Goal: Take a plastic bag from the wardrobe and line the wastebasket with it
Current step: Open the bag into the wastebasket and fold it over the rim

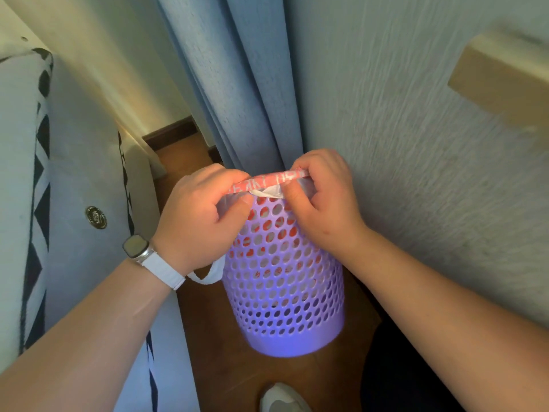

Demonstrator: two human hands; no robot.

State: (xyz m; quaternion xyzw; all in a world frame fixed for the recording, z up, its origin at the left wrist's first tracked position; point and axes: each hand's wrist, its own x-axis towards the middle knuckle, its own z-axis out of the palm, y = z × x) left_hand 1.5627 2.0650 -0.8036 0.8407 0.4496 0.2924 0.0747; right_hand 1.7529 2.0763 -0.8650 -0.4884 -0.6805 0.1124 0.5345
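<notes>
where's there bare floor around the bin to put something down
Bare wood floor shows in front of the purple wastebasket, up to the shoe, and a patch behind it beside the curtain. The sides are crowded: bed on the left, wall close on the right.

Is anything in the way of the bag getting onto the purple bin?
Nothing visible. Both hands, left hand and right hand, already hold the red-printed white plastic bag at the rim of the purple perforated plastic wastebasket.
</notes>
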